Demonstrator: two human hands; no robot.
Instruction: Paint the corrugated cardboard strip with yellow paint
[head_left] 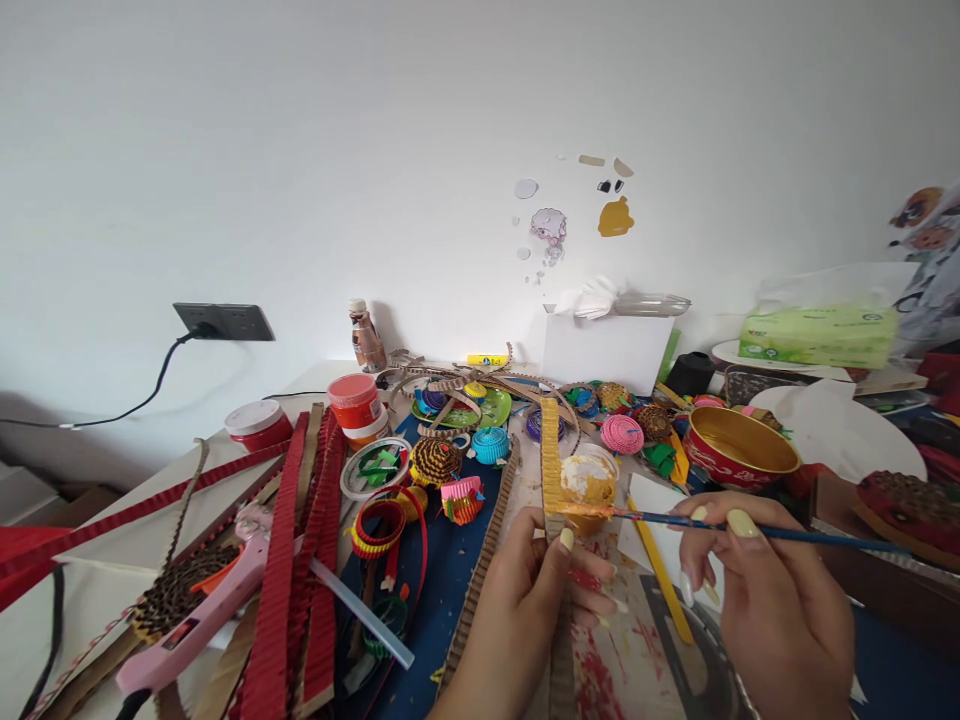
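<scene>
My left hand [525,600] grips a strip of corrugated cardboard [552,455] that stands up from its fingers; the upper part is yellow and the lower part bare brown. Between the thumb and fingers of my right hand [772,590] is a thin blue paintbrush [675,520], held nearly level. Its bristle end, smeared orange-yellow, touches the strip just above my left hand. Right behind the brush tip stands a small paint pot [589,480] with yellow and white paint on it. A yellow stick [660,560] lies on white paper between my hands.
A pink glue gun [202,610] and red corrugated strips [274,570] lie at the left. Several coiled paper pieces, such as a pink one [622,435], crowd the middle. A gold-lined red bowl [739,450] stands right. Behind are a tissue pack [817,335] and a bottle [366,338].
</scene>
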